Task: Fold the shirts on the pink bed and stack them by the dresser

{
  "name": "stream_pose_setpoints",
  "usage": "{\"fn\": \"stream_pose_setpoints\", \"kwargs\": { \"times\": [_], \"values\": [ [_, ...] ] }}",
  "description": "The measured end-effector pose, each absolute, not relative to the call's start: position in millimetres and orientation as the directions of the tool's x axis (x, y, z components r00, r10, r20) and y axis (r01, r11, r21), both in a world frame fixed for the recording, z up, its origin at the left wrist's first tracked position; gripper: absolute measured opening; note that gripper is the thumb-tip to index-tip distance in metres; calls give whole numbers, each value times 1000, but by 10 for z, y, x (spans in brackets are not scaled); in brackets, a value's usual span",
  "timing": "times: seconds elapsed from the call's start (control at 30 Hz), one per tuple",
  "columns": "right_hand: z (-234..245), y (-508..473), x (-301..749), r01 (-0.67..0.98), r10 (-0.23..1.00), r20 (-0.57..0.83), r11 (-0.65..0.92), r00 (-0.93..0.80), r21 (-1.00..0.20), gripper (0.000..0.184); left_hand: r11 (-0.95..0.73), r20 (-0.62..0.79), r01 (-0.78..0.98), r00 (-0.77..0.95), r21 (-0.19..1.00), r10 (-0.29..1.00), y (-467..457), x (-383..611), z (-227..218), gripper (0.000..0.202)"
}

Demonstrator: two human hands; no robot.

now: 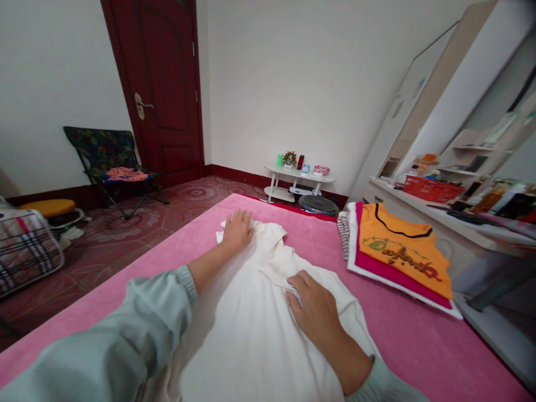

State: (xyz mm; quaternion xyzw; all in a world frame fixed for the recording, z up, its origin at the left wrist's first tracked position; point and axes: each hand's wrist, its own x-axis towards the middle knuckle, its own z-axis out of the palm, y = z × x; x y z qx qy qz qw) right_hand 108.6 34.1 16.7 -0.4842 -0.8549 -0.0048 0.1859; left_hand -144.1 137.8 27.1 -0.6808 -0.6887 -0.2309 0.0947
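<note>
A white shirt (247, 340) lies spread and wrinkled on the pink bed cover (402, 324) in front of me. My left hand (238, 230) rests flat on its far left part, fingers stretched out. Closer to me and to the right, my right hand (315, 304) has its thumb and fingers closed on a fold of the shirt's fabric. Some of the cloth between those fingers is hidden by the hand. On the right lies a stack of folded clothes, with an orange shirt (397, 245) bearing printed lettering on top.
A white dresser (419, 218) holding a red basket (431, 188) and bottles stands along the right side. Past the bed's far edge is a low white table (299, 173) with small items. At left are a folding chair (109, 151) and a yellow stool (49, 207).
</note>
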Motion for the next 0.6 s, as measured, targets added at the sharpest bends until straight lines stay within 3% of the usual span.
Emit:
{"fn": "stream_pose_setpoints", "kwargs": {
  "times": [0.13, 0.23, 0.33, 0.47, 0.53, 0.6],
  "values": [
    [165, 340, 1128, 810, 826, 340, 538, -450, -236, 15, -6, 292, 980, -53, 198, 955, 1649, -1546, 406, 64],
    [149, 349, 1147, 799, 825, 361, 538, -434, -268, 13, -64, 291, 980, 6, 189, 957, 1610, -1545, 477, 39],
    [131, 362, 1159, 797, 822, 400, 531, -404, -288, 13, -161, 379, 973, 88, 166, 921, 1316, -1578, 554, 24],
    [111, 387, 1195, 770, 818, 459, 528, -348, -358, 22, -484, 577, 875, 390, 11, 718, 613, -1776, 634, 27],
    [110, 393, 1211, 759, 819, 472, 525, -327, -385, 25, -622, 491, 783, 552, -28, 673, 224, -1886, 661, 25],
    [119, 387, 1211, 772, 829, 455, 510, -324, -379, 24, -678, 328, 734, 631, 40, 703, -102, -1958, 672, 18]
  ]
}}
